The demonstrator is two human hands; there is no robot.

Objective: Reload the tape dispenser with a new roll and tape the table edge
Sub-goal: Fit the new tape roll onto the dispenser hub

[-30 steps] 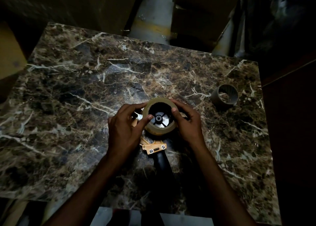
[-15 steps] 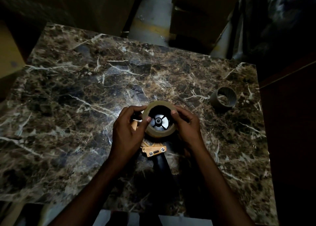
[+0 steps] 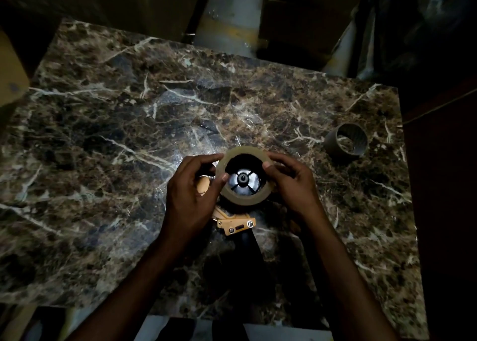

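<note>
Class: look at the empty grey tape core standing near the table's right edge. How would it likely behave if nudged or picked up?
The empty core is a thin-walled hollow ring, so probably very light. Standing on its flat end on the marble table, it would likely slide, not roll; tipped sideways, it could roll off the nearby edge. Squeezed hard, it may deform.

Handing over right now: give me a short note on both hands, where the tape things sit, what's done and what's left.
Left hand and right hand: both grip the new tape roll over the dispenser hub.
Dispenser lies flat on the marble table, handle toward the person.
Empty core stands apart at the right.
Done: old core is off.
Left: whether the roll is fully seated cannot be told; thread the tape, tape the table edge.
</note>
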